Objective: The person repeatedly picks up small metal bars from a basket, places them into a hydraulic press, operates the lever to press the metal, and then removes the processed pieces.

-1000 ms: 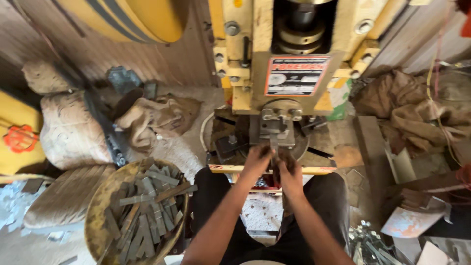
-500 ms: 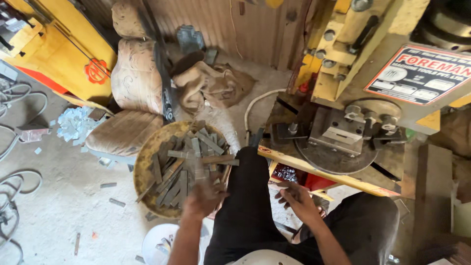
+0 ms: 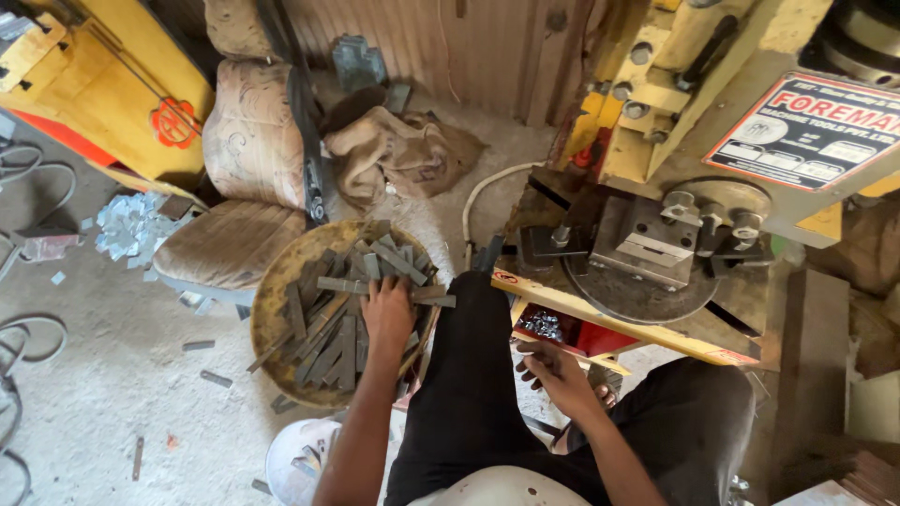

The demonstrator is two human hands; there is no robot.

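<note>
- Right now the left hand [image 3: 389, 314] lies palm down on the heap of flat grey metal strips [image 3: 347, 300] in the round, rusty yellow pan [image 3: 272, 319] on the floor, just left of the person's knee; the fingers are spread over the pile, and I cannot tell whether any strip is gripped underneath
- Meanwhile the right hand [image 3: 558, 375] hangs between the knees, below the yellow front edge of the press [image 3: 656, 244]; its fingers are loosely curled, and nothing can be seen held in it
- The die plate [image 3: 647, 239] on the press looks bare, with no strip visible lying in it, so the machine seems to be waiting for a piece
- Judging by the pan, plenty is left: strips lie heaped and crossed over most of it
- A white bucket [image 3: 300, 459] beside the left forearm holds a few small metal bits, though what they are is too small to tell
- Loose strips and offcuts lie scattered on the floor [image 3: 112, 375] near the pan
- My reading: a fresh strip is being picked, with feeding it to the press not yet done
</note>
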